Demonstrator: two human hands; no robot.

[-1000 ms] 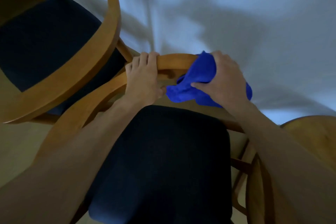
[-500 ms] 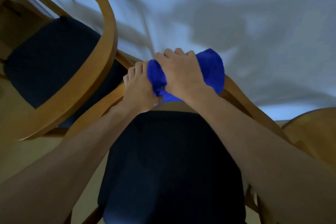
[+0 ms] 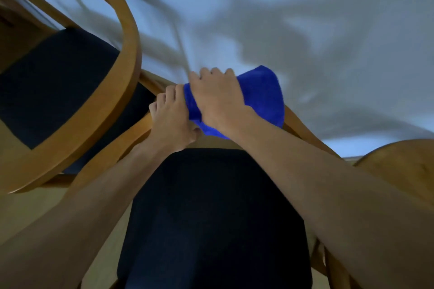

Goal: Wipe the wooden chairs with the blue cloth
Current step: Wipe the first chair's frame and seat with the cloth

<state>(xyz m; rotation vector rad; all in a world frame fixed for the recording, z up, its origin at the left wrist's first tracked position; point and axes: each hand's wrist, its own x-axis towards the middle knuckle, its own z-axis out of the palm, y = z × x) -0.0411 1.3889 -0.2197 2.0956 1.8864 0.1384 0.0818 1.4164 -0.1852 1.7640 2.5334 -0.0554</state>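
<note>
A wooden chair (image 3: 303, 128) with a dark blue seat cushion (image 3: 216, 218) stands right below me, its curved top rail running across the middle of the view. My left hand (image 3: 172, 119) grips that rail from above. Beside it, touching it, my right hand (image 3: 217, 97) holds the blue cloth (image 3: 263, 96) wrapped over the rail, fingers curled over the cloth's top. The rail under the cloth is hidden.
A second wooden chair (image 3: 126, 54) with a dark seat stands at the upper left, its curved back close to my left hand. Part of a round wooden surface (image 3: 399, 162) shows at the right edge. A pale wall with shadows lies behind.
My right hand has slid the cloth left along the rail until it meets my left hand, and now covers the rail's top. My left hand has kept its grip.
</note>
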